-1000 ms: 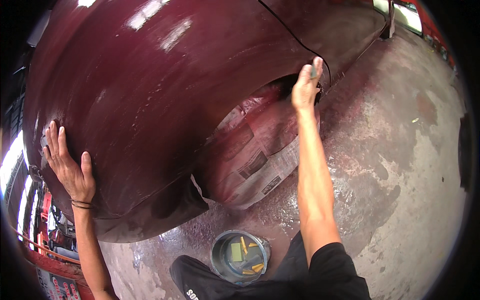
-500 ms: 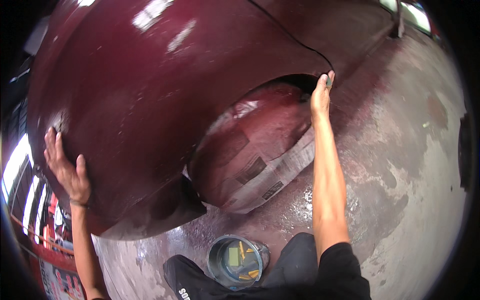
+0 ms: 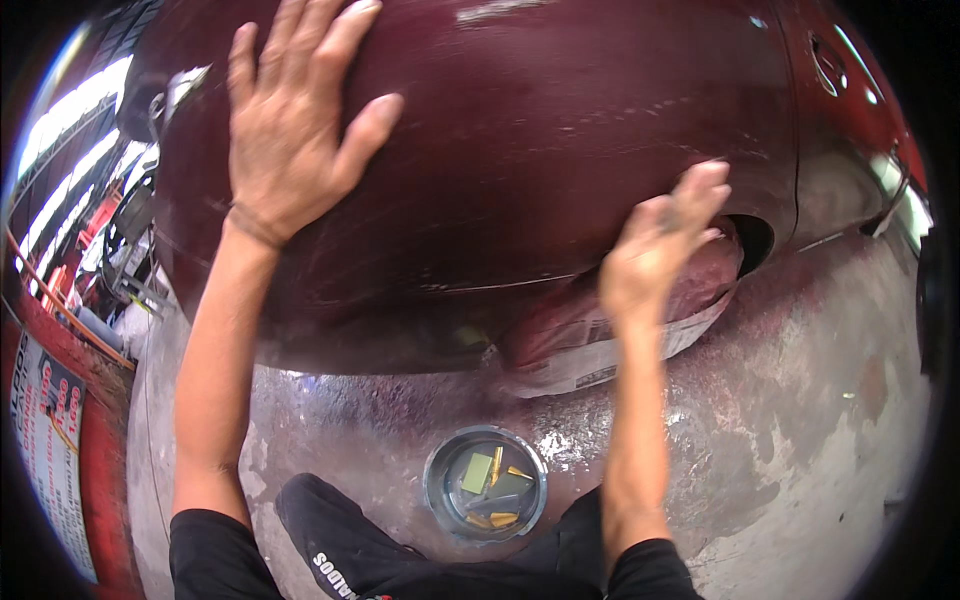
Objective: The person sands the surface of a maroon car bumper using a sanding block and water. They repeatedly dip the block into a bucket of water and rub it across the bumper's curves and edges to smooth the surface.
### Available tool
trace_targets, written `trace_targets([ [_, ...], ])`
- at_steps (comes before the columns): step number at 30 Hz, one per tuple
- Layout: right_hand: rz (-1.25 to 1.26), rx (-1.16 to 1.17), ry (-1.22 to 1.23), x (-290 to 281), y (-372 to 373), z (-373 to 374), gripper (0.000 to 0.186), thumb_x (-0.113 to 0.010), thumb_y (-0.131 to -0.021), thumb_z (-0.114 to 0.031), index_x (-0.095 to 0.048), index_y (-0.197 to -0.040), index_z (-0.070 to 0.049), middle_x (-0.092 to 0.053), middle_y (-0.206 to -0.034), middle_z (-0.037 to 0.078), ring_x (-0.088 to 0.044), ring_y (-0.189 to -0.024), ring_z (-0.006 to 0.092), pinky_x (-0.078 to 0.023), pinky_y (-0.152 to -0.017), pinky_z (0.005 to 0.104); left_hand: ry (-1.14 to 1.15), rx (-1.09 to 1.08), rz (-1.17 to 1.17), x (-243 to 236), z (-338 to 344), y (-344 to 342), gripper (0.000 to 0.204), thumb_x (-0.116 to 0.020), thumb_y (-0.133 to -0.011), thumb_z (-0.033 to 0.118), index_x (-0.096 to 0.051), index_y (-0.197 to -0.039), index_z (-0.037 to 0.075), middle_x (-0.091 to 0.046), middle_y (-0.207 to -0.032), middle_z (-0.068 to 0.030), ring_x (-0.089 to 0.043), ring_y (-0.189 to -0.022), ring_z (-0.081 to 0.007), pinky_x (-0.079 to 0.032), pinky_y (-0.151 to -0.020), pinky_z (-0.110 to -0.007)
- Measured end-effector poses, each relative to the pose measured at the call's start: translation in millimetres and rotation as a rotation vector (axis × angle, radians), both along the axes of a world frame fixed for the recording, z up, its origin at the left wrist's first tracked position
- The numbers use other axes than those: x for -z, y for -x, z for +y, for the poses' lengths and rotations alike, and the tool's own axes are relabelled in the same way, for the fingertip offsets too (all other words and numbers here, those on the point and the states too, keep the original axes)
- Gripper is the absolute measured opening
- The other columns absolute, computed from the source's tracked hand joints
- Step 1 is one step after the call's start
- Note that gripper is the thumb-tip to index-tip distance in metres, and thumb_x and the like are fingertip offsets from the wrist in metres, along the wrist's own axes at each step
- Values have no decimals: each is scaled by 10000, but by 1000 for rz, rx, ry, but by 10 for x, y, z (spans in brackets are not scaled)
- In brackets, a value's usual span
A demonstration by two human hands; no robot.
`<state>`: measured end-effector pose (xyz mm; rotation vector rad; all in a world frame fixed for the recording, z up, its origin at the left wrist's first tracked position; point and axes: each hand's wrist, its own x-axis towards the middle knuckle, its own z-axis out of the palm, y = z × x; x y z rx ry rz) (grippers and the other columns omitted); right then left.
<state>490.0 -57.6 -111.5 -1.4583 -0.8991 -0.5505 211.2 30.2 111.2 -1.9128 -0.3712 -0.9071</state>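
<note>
A dark red car body panel (image 3: pixel 480 190) fills the upper middle, wet-looking with pale scuffs. My left hand (image 3: pixel 290 125) lies open on it at the upper left, fingers spread and thumb out. Over the panel's lower right, just above the wheel arch, is my right hand (image 3: pixel 655 245), its fingers together and slightly blurred. A small greyish thing shows between its thumb and fingers; most of it is hidden. Beyond the right wrist, the wheel (image 3: pixel 560 330) is wrapped in paper stained red.
A round bucket (image 3: pixel 430 490) of water stands on the floor between my knees. In it lie a light green block (image 3: pixel 477 473) and several yellowish folded pieces (image 3: pixel 496 466). A red-framed sign board (image 3: pixel 60 450) is at the left. Stained concrete floor (image 3: pixel 800 400) spreads right.
My view has shifted, showing the car's side farther right. My left hand has moved up and rightward across the panel. My right hand has left the wheel-arch edge for the panel above it.
</note>
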Motion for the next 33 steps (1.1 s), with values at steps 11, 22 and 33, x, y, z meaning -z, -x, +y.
trace_targets([
  [11,222,48,19,1,444,82,800,-251,-1241,-616,-167,-1858,-114,-73,-1947,151,-10,-1801,351,-21,-1369,766,136,182,24,236,171,1599,571,-694,-1066,245,-607,-1611,96,-540,-1745,-167,-418,-1684,-388,-228,-1399,-602],
  [22,-832,-129,324,184,2767,314,824,-658,-1124,-460,-336,-1834,-192,-294,-1917,18,-105,-1802,247,174,-1390,665,365,183,-465,493,786,3684,538,-792,-1075,484,-749,-1426,78,-803,-1268,-191,-757,-1222,-387,-587,-1063,-460],
  [33,-1113,-122,261,-1475,3974,755,625,-586,-1179,-313,-472,-1769,-143,-411,-1864,39,-252,-1773,287,152,-1359,708,354,346,-702,812,1019,3528,467,-789,-1071,475,-812,-1177,21,-823,-1098,-195,-795,-1042,-394,-619,-949,-461],
])
